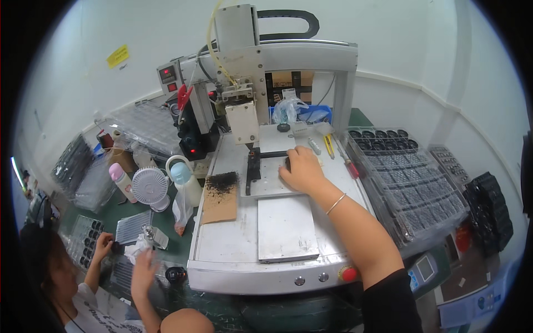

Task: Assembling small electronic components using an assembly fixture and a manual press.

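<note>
My right hand (302, 169), with a thin bracelet on the wrist, reaches over the bench-top machine. Its fingers are closed round a small black part (287, 163), mostly hidden by the fingers, at the right side of a metal fixture plate (271, 180). A black rail (254, 169) runs along the plate's left edge, below and right of the machine's head (242, 123). My left hand does not show; a rounded patch of bare skin (186, 322) at the lower edge cannot be told apart.
Left of the fixture lies cardboard (220, 208) with black shavings. Clear trays of black round parts (383, 139) stand right, beside a red-handled screwdriver (352, 168) and yellow cutter (328, 145). A co-worker's hands (144, 272) work at left, near a fan (150, 187) and bottles.
</note>
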The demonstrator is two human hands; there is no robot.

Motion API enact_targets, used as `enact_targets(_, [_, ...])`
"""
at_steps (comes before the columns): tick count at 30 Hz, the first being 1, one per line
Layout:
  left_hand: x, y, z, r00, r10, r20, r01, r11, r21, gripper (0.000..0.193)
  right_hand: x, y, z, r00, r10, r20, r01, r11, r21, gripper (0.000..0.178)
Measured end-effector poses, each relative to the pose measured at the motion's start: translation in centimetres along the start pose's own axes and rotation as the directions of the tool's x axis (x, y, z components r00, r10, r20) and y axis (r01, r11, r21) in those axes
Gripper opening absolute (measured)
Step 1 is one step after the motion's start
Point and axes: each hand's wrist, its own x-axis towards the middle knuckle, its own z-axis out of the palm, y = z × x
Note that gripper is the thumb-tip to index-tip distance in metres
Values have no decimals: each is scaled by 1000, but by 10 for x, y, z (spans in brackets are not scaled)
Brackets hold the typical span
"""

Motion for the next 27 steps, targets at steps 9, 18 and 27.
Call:
enact_targets(9, [84,-40,-13,921,-98,378,-7,964,267,27,7,-1,2,998,-7,-55,8,1000,2,38])
enact_targets(18, [309,107,-6,645,162,-747,-51,984,169,18,3,-19,-1,994,31,-106,-29,999,17,40])
enact_targets(27, [377,74,21,751,65,-657,25,992,127,5,3,-5,-5,993,78,-86,-85,994,-76,34])
